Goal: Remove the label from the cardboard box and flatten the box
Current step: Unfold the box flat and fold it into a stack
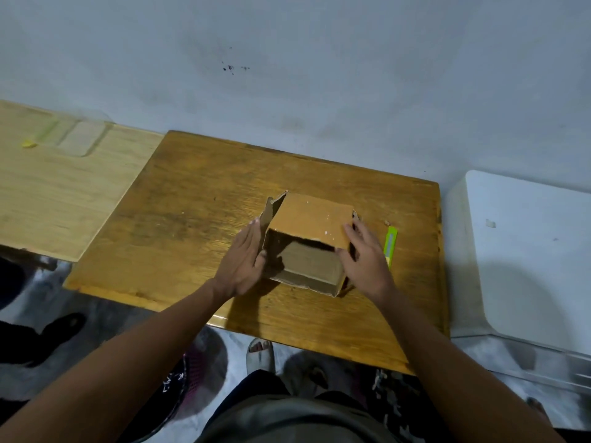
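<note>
A small brown cardboard box (310, 222) lies on its side on the wooden table (179, 219), its open end facing me. Its flaps stick out at the left and right sides. No label shows on the faces I can see. My left hand (243, 263) presses flat against the box's left side, thumb hooked at the open edge. My right hand (364, 254) holds the right side, fingers lying over the top corner. The box sits between both palms.
A lime-green utility knife (390, 243) lies on the table just right of my right hand. A lighter wooden board (48, 193) adjoins on the left, a white cabinet top (527, 251) on the right. The wall runs behind. Feet and shoes show on the floor below.
</note>
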